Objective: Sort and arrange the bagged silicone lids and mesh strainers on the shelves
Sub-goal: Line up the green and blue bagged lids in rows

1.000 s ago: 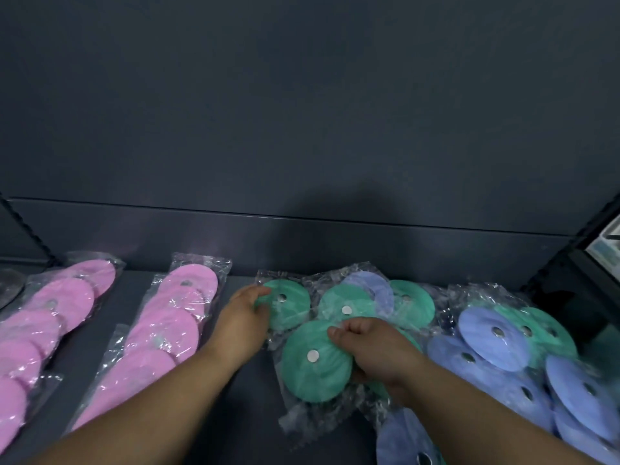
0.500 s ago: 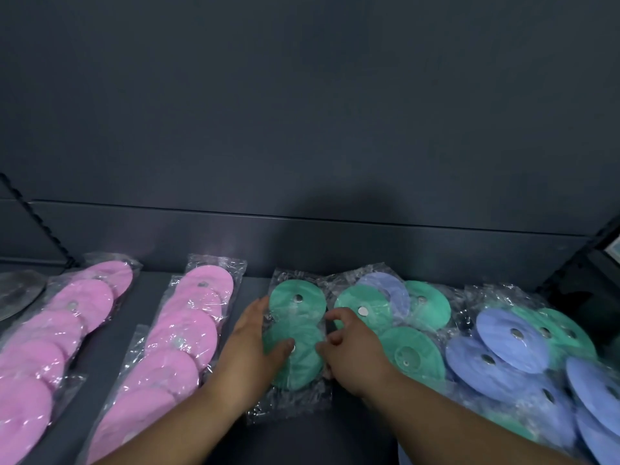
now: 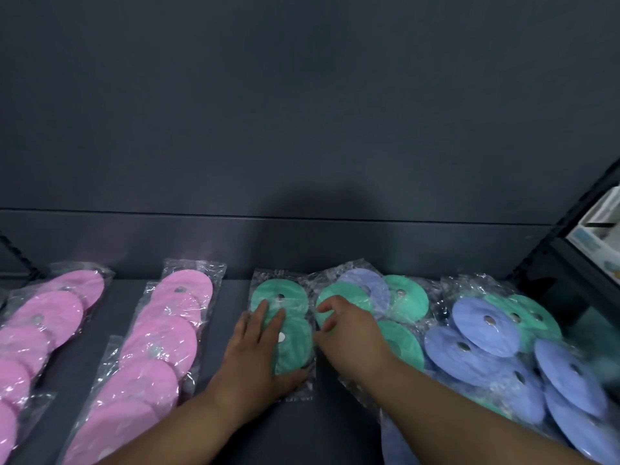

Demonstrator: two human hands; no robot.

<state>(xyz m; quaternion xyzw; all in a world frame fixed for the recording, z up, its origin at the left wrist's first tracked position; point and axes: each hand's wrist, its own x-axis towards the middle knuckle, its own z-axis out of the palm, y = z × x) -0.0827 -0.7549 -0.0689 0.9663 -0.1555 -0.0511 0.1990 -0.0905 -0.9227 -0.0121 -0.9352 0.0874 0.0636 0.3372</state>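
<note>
Head view: left of the left hand (image 3: 258, 357), pink bags (image 3: 167, 330) lie in sorted rows. Its spread fingers press a green bag (image 3: 295, 340) flat. The right hand (image 3: 349, 333) pinches a second green bag (image 3: 345, 293). The mixed pile (image 3: 486, 330) to its right likely remains.

A plain, matt dark grey back panel (image 3: 302, 112) fills the upper view, crossed low down by a thin horizontal seam (image 3: 134, 212). Below it lies the dark shelf (image 3: 235, 297). A soft shadow (image 3: 315, 209) falls on the panel near the middle. At the right, a black notched post (image 3: 570, 219) borders a neighbouring bay with a pale box (image 3: 597, 236).
</note>
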